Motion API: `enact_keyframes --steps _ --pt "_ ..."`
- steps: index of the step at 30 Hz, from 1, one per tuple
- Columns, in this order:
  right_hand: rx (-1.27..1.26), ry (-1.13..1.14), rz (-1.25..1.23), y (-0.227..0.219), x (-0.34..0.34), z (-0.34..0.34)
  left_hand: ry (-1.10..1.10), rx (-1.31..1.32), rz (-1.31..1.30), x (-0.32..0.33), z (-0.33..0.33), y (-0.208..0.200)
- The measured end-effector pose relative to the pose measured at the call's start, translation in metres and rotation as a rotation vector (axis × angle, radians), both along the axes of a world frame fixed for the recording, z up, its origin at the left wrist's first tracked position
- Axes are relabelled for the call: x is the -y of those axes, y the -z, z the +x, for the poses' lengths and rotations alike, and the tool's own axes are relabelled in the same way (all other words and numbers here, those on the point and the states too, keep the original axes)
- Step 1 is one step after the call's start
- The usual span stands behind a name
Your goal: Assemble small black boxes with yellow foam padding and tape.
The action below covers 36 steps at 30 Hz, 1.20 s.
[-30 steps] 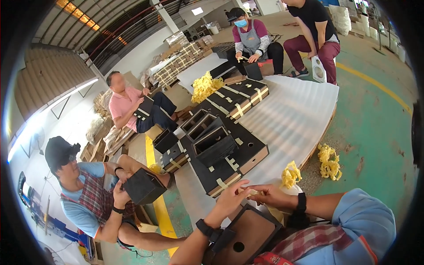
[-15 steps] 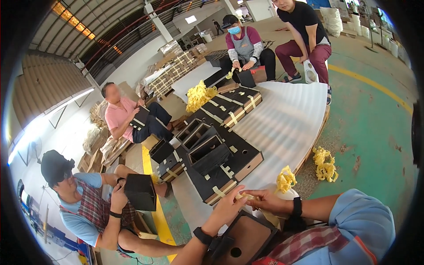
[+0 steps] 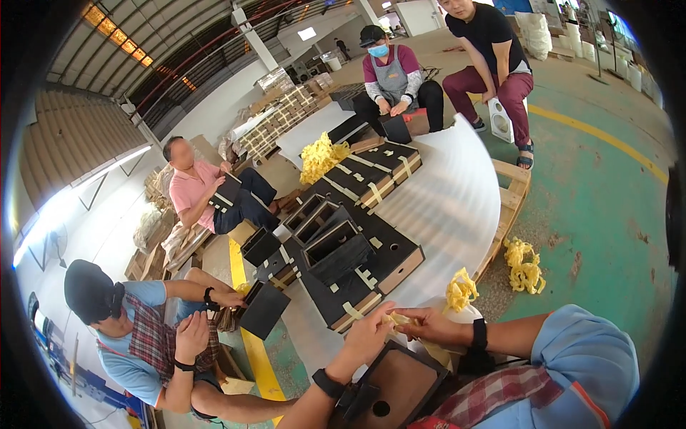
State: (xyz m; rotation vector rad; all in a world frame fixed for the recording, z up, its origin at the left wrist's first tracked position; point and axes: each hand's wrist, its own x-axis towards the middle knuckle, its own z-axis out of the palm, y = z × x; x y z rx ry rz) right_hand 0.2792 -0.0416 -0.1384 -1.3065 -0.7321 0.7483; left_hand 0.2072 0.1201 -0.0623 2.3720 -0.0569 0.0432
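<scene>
My left hand [image 3: 368,336] and my right hand [image 3: 433,327] meet above my lap, fingers pinched on a small strip of pale yellow tape [image 3: 401,319] between them. Below them a black box [image 3: 407,382] rests on my lap; its brown panel has a round hole near the lower edge. Just past my right hand sits a crumpled clump of yellow tape [image 3: 461,289]. Beyond my left hand lie long black boxes [image 3: 332,289] with pale tape strips across them, and open black boxes [image 3: 334,247] stand on top.
White foam sheeting [image 3: 457,193] covers a wooden pallet [image 3: 509,193] ahead. Another tape clump [image 3: 525,266] lies on the green floor, and a yellow heap [image 3: 323,157] sits farther off. A co-worker at left holds a black box [image 3: 265,309]. Others sit across from me.
The co-worker at left has moved the box rightward, with one hand now off it. The foam sheet's far right edge has lifted, baring more pallet. My hands stay nearly still.
</scene>
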Motion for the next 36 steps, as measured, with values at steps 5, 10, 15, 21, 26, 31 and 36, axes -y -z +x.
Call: enact_keyframes --steps 5,10,15,21,26,31,36 --pt "0.059 0.041 -0.024 -0.002 -0.001 0.002 -0.008 -0.003 0.047 -0.003 0.002 -0.002" --pt "0.143 0.062 -0.033 -0.007 0.006 0.001 -0.007 -0.078 0.131 0.003 0.001 -0.015" --pt "0.014 0.001 -0.017 -0.011 0.002 -0.001 -0.042 0.006 0.071 -0.004 0.000 -0.001" --pt "0.048 -0.017 -0.036 -0.007 0.006 0.000 -0.043 0.063 0.151 0.003 -0.003 -0.005" --pt "0.086 0.008 -0.022 0.002 0.002 0.002 -0.156 -0.042 0.163 0.004 -0.001 -0.011" --pt "0.055 -0.005 -0.026 0.004 -0.001 0.003 -0.027 0.149 0.119 -0.004 0.001 -0.006" --pt "0.032 -0.048 -0.108 -0.004 0.002 0.000 -0.022 0.102 0.104 -0.002 -0.001 -0.015"
